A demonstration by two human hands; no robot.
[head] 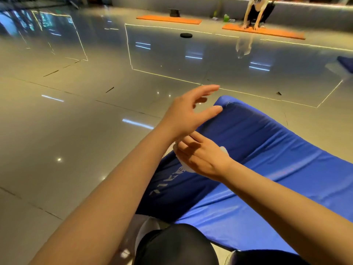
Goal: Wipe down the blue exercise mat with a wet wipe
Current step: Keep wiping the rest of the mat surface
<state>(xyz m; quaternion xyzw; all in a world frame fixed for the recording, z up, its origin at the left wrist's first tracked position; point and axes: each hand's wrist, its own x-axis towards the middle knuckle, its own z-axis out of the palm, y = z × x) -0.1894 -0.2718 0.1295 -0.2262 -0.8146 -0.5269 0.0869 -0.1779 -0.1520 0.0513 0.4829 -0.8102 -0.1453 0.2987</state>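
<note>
The blue exercise mat (267, 150) lies on the floor in front of me, running from bottom centre to the right, with white lettering near its left edge. My right hand (200, 155) lies flat on the mat's left part, fingers fairly straight, pressing a white wet wipe (186, 168) that shows at the hand's edges. My left hand (191, 111) hovers just beyond it with fingers spread and relaxed. It holds nothing, and its thumb tip is at the mat's far left corner.
Glossy tiled floor (76, 131) surrounds the mat. Far back lie two orange mats (168, 19), with a person (257, 10) crouched on the right one. A black disc (186, 35) sits on the floor. Another blue mat (346, 64) pokes in at right. My knees (175, 245) are at the bottom.
</note>
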